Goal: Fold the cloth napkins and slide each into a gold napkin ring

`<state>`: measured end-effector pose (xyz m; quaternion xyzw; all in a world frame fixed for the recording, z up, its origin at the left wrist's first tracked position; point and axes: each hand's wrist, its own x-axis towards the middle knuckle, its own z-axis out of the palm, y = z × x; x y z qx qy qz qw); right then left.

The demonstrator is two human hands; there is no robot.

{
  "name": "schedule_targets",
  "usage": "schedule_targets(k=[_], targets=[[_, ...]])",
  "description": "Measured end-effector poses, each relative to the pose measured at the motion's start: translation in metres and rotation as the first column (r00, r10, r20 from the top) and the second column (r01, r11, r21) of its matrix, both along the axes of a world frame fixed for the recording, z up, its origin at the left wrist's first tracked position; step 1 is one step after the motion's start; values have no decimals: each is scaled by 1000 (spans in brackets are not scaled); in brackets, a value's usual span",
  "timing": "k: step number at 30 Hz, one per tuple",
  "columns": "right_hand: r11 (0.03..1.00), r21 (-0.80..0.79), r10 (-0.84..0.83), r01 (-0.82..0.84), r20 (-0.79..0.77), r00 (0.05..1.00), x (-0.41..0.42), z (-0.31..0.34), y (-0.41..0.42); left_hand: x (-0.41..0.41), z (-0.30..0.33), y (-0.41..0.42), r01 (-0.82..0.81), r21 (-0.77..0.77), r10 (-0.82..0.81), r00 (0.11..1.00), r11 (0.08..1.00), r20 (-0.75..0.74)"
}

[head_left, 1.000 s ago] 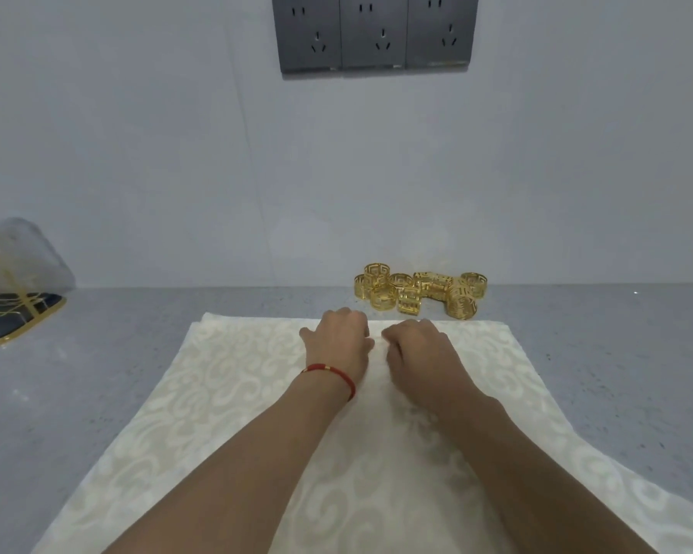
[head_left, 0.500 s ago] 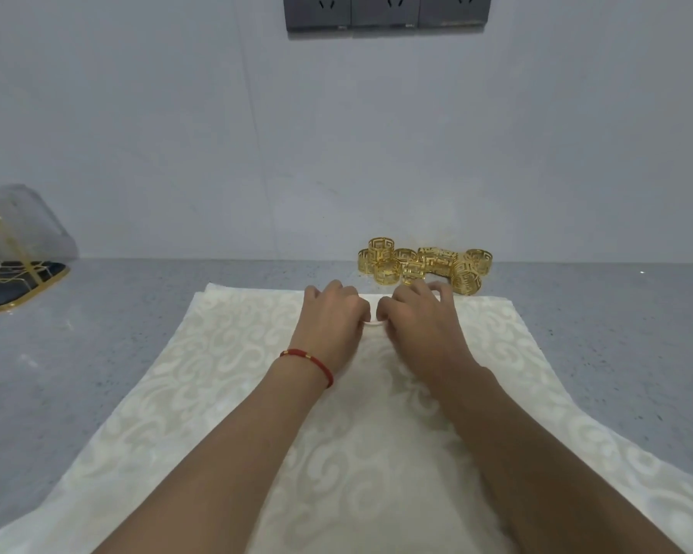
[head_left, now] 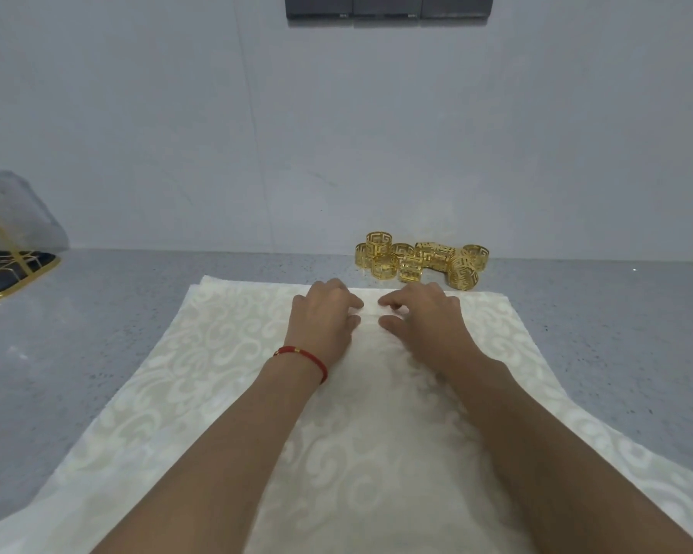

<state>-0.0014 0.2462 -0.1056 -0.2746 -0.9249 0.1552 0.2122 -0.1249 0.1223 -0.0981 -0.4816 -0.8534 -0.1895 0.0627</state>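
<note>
Cream napkin (head_left: 201, 353), one, under two curled, pinching hands (head_left: 325, 325) (head_left: 425, 325); about eight gold rings (head_left: 421, 261).

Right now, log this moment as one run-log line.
left hand: on napkin, fingers curled | right hand: same | gold rings: piled behind, untouched | fold: not yet visible

Both hands (head_left: 377, 317) slightly apart, lower.

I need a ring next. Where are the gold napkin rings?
The gold napkin rings are heaped against the wall, just beyond the napkin's far edge, ahead of the right hand.
</note>
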Motion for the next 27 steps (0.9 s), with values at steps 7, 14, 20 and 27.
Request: schedule_targets(k=[7,14,20,27], targets=[[995,44,89,-94,92,992,5,16,-2,5,13,-4,56,-77,-74,964,995,-256],[976,-3,215,-218,167,962,17,31,1,-4,31,-11,201,-186,-199,979,962,29],[959,-180,236,-219,80,968,19,28,8,-14,26,-16,204,-38,-193,961,978,201],[968,-166,211,-190,119,970,19,28,9,-10,30,-15,192,-132,-185,981,973,63]])
